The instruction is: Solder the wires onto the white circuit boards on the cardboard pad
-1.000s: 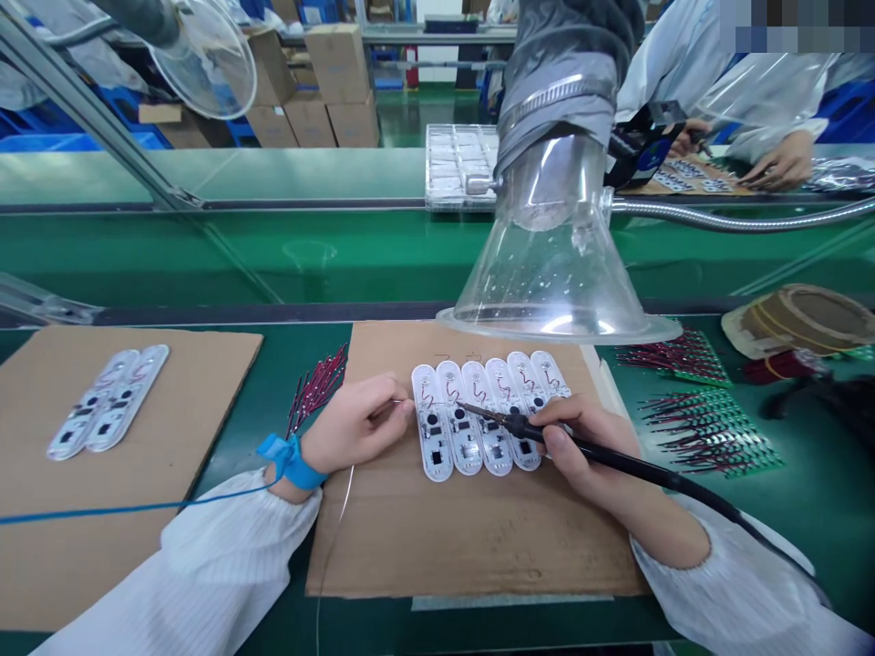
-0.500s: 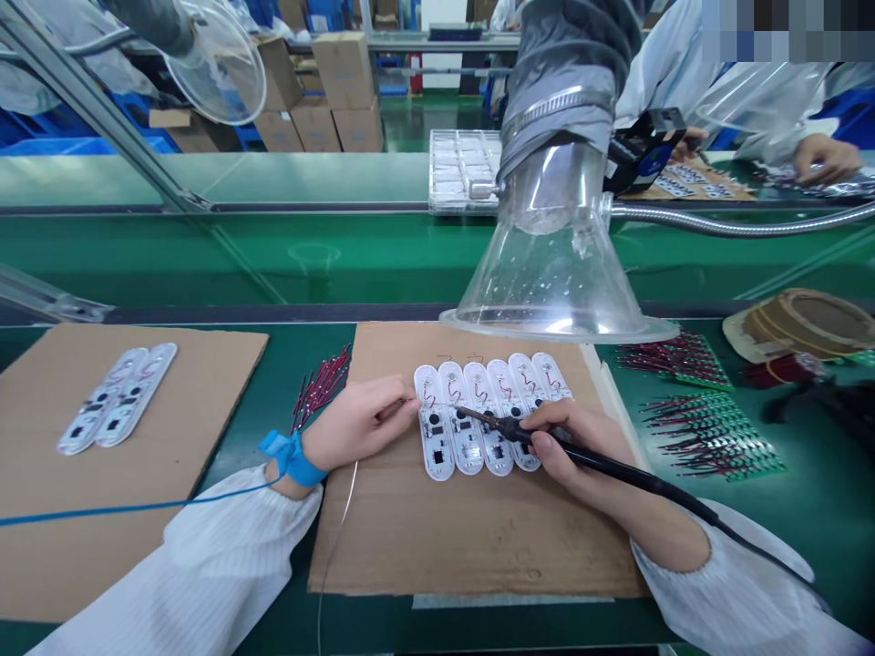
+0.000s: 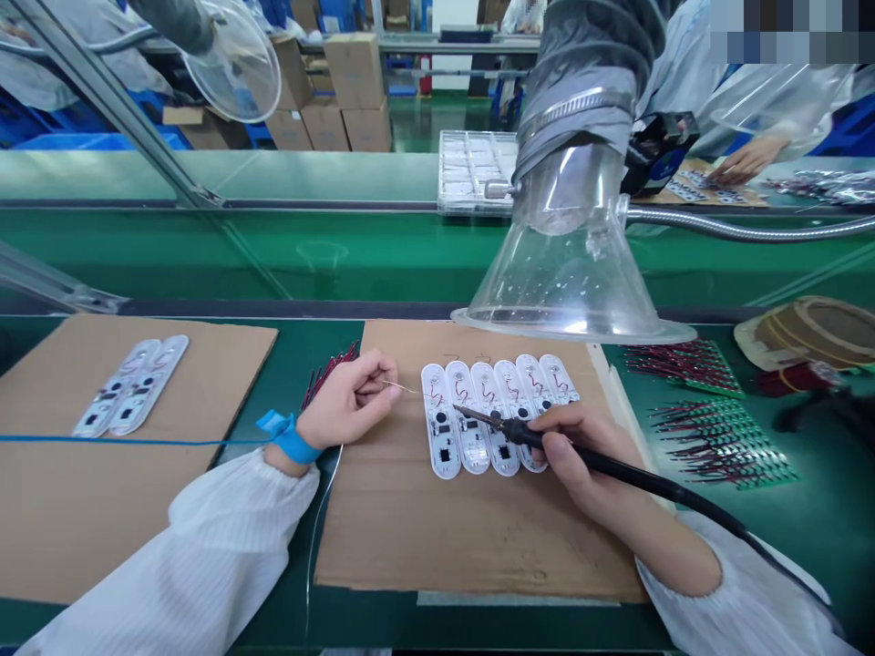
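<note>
Several white oval-ended circuit boards (image 3: 444, 446) lie side by side on a cardboard sheet (image 3: 424, 538), with short red wires on their upper halves. My right hand (image 3: 581, 442) grips a soldering iron (image 3: 523, 432) like a pen; its tip points left, over the boards second from the left. Pinched in my left hand (image 3: 352, 396) is a thin solder wire (image 3: 403, 388), whose free end stops just short of the leftmost board. The wire's tail hangs below that hand across the cardboard. A blue wrist strap (image 3: 295, 439) circles my left wrist.
A clear fume hood (image 3: 574, 273) hangs above the boards. Left, another cardboard sheet (image 3: 225, 364) carries two white boards (image 3: 147, 387). Green boards with red wires (image 3: 731, 442) and a tape roll (image 3: 807, 333) lie right. A co-worker's hand (image 3: 748, 162) works across the bench.
My left hand has drawn back left with the solder wire, away from the boards. The soldering iron stays over the boards nearly unmoved. The view has shifted slightly.
</note>
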### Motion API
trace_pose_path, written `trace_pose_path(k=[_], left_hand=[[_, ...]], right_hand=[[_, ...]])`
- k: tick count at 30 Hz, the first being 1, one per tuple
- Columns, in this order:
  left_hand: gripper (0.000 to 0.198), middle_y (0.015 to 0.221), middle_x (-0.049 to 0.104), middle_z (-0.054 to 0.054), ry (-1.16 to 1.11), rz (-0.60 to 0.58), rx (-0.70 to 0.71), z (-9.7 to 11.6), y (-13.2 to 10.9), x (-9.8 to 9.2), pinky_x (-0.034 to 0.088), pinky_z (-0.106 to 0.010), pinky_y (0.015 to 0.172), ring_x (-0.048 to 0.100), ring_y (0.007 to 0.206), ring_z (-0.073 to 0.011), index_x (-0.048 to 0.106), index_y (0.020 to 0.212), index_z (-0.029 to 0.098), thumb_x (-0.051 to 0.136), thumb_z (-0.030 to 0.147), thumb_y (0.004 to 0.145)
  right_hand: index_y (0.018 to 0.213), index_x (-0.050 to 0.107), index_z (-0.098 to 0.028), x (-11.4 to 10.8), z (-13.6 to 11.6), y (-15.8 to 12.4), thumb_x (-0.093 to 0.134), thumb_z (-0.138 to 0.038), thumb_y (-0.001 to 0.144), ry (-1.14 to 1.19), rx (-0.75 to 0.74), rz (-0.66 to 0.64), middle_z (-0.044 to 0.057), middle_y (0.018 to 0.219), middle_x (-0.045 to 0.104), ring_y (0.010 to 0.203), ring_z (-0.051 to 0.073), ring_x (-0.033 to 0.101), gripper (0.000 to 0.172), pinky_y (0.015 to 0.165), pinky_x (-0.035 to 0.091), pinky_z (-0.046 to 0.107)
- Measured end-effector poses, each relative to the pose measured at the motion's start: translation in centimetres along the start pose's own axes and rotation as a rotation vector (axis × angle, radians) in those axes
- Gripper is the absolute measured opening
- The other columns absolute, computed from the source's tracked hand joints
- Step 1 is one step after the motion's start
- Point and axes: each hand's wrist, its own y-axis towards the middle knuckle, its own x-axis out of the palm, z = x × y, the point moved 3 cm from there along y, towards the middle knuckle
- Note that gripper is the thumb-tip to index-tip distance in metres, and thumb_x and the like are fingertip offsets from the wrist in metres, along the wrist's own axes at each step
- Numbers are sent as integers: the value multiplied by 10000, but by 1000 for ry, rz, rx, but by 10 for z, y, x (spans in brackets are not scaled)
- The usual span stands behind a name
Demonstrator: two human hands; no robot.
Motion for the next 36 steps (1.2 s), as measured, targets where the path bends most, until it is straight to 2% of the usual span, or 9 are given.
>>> trace_pose_path(k=[7,16,22,29,36], left_hand=[[112,695,456,66,56,-33,34,-1,1,2,300,-190,512,353,559,-72,561,863,194,603,243,955],[107,665,429,82,119,-30,109,1,1,3,278,-194,506,328,541,-72,561,880,198,577,206,985],[90,631,377,103,172,-37,155,4,1,5,270,-198,509,313,522,-67,590,888,192,594,185,978],[109,681,442,74,120,-1,141,6,2,2,284,-204,518,325,548,-70,570,854,192,573,172,961],[103,660,432,74,132,-20,108,5,1,2,293,-211,520,332,545,-78,568,846,197,572,196,949]], right_hand=[[1050,724,-252,8,-12,10,620,-574,1098,-40,27,-38,25,768,777,649,181,755,341,578,577,282],[1027,727,-247,8,-21,16,653,-437,1066,-91,37,-91,21,754,791,623,174,756,208,554,548,277],[1035,724,-257,9,-19,15,653,-430,1081,-100,14,-92,16,776,792,633,170,756,192,564,546,271],[1097,718,-255,9,-5,8,623,-564,1104,14,51,-58,30,806,787,677,184,755,323,600,589,291],[1061,745,-255,12,-19,16,625,-638,1079,-67,22,-99,32,802,802,670,183,763,402,591,559,286]])
